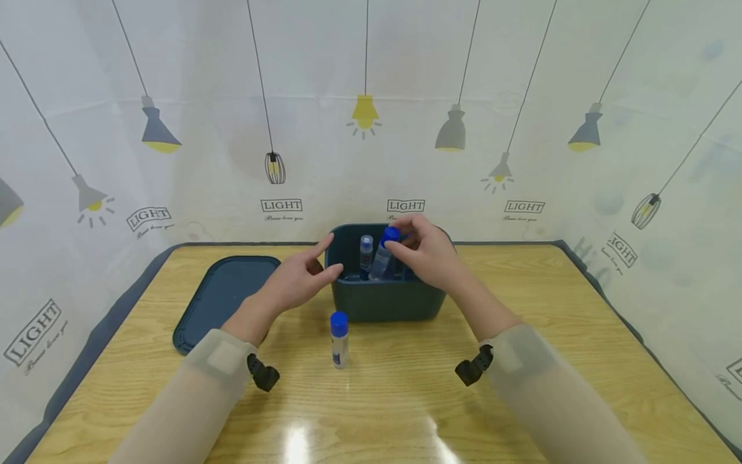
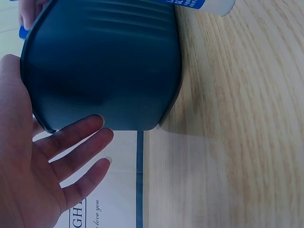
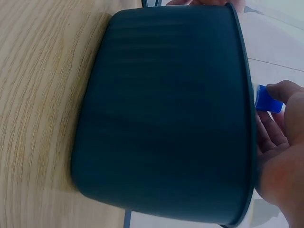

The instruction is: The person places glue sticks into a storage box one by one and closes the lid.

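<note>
Teal bin, head view: one clear-capped tube is seated inside; a tilted tube is pinched at its blue cap by the right hand, arched over the rim. Work is judged partly done: a standing tube is untouched on the table, and the lid is off. Left wrist view: the left hand is spread wide beside the bin. Right wrist view: the blue cap is gripped beyond the rim.
</note>
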A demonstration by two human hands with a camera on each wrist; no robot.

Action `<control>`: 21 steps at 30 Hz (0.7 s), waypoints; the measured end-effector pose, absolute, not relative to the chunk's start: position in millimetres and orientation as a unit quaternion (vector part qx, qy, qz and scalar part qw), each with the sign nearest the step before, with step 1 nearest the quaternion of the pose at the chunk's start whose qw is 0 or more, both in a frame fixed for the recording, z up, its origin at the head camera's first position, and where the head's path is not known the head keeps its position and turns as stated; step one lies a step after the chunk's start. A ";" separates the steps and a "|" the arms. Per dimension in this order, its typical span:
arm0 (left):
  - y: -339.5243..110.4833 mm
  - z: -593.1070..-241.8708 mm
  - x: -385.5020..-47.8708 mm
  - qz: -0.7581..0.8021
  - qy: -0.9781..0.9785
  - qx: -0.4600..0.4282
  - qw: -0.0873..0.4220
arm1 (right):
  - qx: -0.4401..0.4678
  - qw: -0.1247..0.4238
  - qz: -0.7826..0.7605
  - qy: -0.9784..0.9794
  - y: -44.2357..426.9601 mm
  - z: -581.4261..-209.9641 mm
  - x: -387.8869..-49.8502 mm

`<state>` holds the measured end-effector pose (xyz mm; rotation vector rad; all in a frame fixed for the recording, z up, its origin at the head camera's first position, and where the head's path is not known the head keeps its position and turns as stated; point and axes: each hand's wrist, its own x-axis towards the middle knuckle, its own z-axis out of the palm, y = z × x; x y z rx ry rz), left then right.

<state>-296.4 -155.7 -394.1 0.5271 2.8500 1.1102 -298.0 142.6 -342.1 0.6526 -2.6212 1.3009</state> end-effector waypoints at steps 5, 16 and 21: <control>-155.1 -394.1 -296.6 0.355 0.919 0.171 0.016 | 0.209 0.056 0.421 -0.881 134.9 -346.2 -306.5; -154.0 -393.8 -296.3 0.356 0.920 0.166 0.020 | 0.198 0.013 0.372 -0.907 127.4 -353.9 -312.3; -154.7 -393.1 -295.9 0.357 0.919 0.165 0.020 | 0.199 -0.015 0.336 -0.920 123.4 -354.7 -312.0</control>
